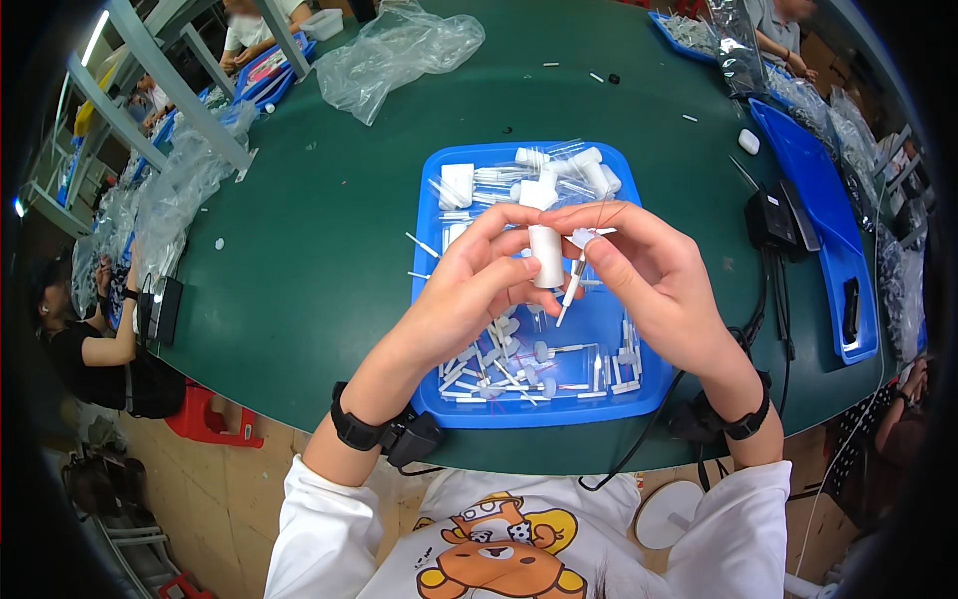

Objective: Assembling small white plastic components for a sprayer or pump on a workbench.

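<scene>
Over the blue tray, my left hand grips a short white plastic cylinder between thumb and fingers. Close beside it, my right hand pinches a small white part with a thin stem that points down; fine wires show near its top. The two pieces are apart. White cylinders and blocks fill the tray's far end, some in clear plastic. Nearer me lie several thin-stemmed parts with pale round heads. My fingers partly hide the tray's middle.
A dark green table carries the tray. Clear plastic bags lie at the far left. To the right stand a black power adapter with cables and a long blue tray. Metal rails rise at left; other people sit around.
</scene>
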Demonstrator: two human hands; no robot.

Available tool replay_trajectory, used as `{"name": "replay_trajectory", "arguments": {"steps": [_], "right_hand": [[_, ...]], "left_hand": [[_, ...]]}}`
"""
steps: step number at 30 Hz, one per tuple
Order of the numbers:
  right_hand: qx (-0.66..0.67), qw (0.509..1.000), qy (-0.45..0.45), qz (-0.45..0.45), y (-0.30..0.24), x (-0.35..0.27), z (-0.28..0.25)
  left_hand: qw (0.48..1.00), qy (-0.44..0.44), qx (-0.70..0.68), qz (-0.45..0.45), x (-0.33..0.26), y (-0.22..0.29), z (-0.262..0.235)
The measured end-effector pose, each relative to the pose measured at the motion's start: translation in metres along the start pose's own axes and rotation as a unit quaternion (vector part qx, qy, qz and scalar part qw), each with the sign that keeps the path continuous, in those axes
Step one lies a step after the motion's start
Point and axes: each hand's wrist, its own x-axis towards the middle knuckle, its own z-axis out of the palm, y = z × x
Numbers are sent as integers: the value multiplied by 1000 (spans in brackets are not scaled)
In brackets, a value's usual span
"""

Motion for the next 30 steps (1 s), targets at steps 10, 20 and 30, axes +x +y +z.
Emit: {"name": "replay_trajectory", "arguments": {"steps": [10, 20, 30], "right_hand": [[-47, 999, 4, -1, 7, 0, -3], [-132, 990, 23, -33, 4, -1, -2], [-201, 976, 52, -63, 15, -2, 4]], "left_hand": [[995, 67, 73, -3, 0, 1, 4], [999, 28, 27, -18, -1, -2, 4], [998, -25, 6, -54, -3, -13, 12]]}}
